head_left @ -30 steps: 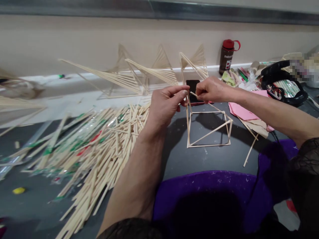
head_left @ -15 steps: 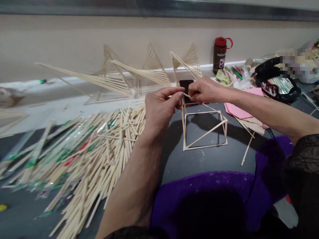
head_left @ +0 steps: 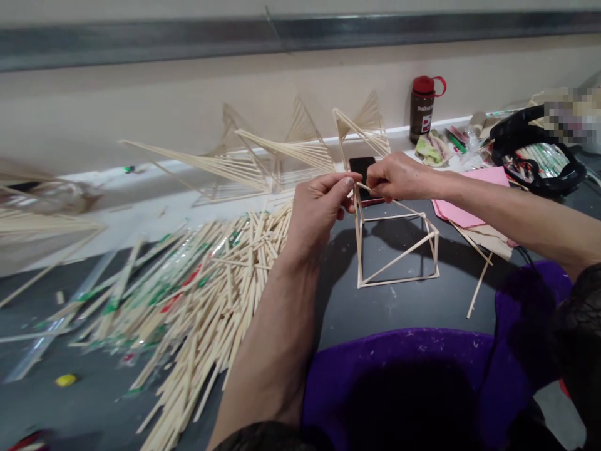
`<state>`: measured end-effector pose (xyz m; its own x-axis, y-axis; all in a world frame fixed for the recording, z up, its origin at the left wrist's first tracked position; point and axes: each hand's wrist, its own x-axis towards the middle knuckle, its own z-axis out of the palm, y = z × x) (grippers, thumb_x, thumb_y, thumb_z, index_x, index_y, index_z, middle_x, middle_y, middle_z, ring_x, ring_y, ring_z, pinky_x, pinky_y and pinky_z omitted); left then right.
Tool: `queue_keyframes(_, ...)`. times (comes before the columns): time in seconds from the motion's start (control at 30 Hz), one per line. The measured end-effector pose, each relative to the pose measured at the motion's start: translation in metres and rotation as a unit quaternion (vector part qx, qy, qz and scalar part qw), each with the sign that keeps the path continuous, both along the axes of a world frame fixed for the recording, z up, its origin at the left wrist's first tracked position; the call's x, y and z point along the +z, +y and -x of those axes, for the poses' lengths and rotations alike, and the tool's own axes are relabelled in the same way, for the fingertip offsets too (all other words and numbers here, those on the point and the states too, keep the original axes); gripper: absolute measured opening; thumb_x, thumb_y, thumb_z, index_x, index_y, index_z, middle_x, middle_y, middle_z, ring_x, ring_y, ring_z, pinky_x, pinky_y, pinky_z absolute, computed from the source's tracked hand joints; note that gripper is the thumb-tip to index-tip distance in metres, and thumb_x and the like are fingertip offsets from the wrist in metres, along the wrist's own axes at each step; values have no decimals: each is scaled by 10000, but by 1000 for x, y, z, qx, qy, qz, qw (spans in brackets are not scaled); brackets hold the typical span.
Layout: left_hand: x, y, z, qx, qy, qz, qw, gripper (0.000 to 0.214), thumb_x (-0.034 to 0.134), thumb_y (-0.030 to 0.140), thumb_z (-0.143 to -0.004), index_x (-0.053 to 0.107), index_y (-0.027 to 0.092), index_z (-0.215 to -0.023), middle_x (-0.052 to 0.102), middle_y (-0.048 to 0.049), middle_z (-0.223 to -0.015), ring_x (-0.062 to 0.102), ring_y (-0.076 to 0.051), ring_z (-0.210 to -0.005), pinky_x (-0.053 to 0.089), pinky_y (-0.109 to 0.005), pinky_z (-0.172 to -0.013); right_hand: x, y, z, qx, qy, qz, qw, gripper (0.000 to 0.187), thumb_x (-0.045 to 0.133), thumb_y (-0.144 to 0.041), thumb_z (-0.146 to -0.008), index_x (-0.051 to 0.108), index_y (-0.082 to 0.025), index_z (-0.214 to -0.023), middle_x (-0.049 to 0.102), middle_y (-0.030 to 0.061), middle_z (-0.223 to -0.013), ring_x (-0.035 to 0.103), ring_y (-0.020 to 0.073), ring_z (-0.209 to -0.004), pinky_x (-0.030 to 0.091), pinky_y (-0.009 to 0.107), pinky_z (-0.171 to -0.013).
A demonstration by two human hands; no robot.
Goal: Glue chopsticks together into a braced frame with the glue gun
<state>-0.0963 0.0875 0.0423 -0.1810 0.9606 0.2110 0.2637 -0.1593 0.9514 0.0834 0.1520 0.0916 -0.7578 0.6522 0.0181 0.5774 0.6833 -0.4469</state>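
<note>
My left hand [head_left: 315,210] pinches a thin wooden stick [head_left: 363,186] at the upper left corner of a stick frame [head_left: 360,250]. My right hand [head_left: 397,177] is closed on the same stick's other end, close beside the left fingertips. The frame is an open box shape of joined sticks, with a diagonal across its near side, standing on the dark table. Its top joint lies partly behind my fingers. Behind my hands is a dark phone [head_left: 362,165]. To the left of my left forearm spreads a heap of loose chopsticks [head_left: 220,307].
Fanned stick structures [head_left: 286,150] stand along the wall. A red-lidded bottle [head_left: 422,109], a sandwich [head_left: 432,149], pink paper [head_left: 462,203] and black headphones [head_left: 535,181] lie to the back right. Purple cloth [head_left: 399,344] covers the near edge. A yellow piece [head_left: 66,380] sits left.
The whole view has shifted, so everything appears slightly further right and lower. Both hands keep their hold at the frame's corner, with little visible movement relative to it.
</note>
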Motion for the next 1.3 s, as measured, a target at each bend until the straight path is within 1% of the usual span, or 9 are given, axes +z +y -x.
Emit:
queue_keyframes(0.2,-2,0,0,-2,-10,5,1000,218,779,343,-762,843,200,-913,677,-4,-616,576,-129,-542,375,-241,-483,0,1,-2,11,-12,-10,1000,160,595,-105,-903,753,-124,-891,737,57,-766,621,153,-731,419,290,-708)
queue_keyframes(0.37,-1,1,-5,31,-1,-11,999,168,792,303,-731,846,202,-854,651,20,-574,555,-117,-517,349,-240,-474,-2,3,-2,27,-17,-38,999,178,586,-110,-909,759,-98,-952,774,80,-896,639,156,-824,435,296,-772)
queue_keyframes(0.5,-1,2,-9,58,-16,-29,998,93,805,178,-743,855,214,-813,651,38,-548,505,-94,-476,342,-257,-483,-1,2,-2,28,-16,-48,998,163,589,-82,-906,750,-100,-926,765,60,-843,627,141,-795,450,278,-767)
queue_keyframes(0.67,-1,1,-13,59,-2,-70,996,180,792,78,-763,863,235,-816,705,49,-598,509,-68,-459,343,-246,-477,2,-2,-3,22,-14,-53,998,158,581,-62,-907,727,-109,-871,757,48,-817,628,132,-774,462,266,-758)
queue_keyframes(0.77,2,-1,-16,67,2,-68,995,199,771,49,-757,859,224,-796,677,56,-559,511,-64,-453,351,-232,-479,1,-3,-4,22,-8,-53,998,154,584,-60,-904,721,-112,-858,767,54,-842,630,133,-781,460,268,-753)
queue_keyframes(0.97,7,-2,-19,73,-32,-37,996,176,755,77,-698,857,204,-766,661,46,-535,491,-62,-439,341,-218,-462,-3,0,-3,35,2,-53,998,175,579,-27,-892,730,-111,-862,776,60,-835,618,131,-768,441,261,-727)
queue_keyframes(1.17,1,-1,-15,65,-26,-54,996,159,774,138,-671,864,212,-778,687,29,-570,504,-69,-451,347,-228,-469,-4,4,0,41,-12,-79,996,190,593,-69,-905,780,-99,-920,757,34,-813,607,135,-771,427,268,-745)
queue_keyframes(1.23,-1,-1,-13,62,-19,-61,996,159,783,158,-682,871,211,-803,702,25,-592,509,-70,-458,353,-231,-474,-3,3,-7,31,-32,-86,995,213,595,-101,-920,803,-104,-967,764,33,-838,619,141,-783,423,273,-748)
queue_keyframes(1.3,-2,-1,-12,55,-16,-67,996,162,787,168,-701,877,212,-828,721,16,-625,520,-71,-466,369,-236,-485,-3,1,-19,1,-67,-98,993,248,590,-115,-928,821,-113,-1018,785,54,-900,646,158,-823,421,284,-757)
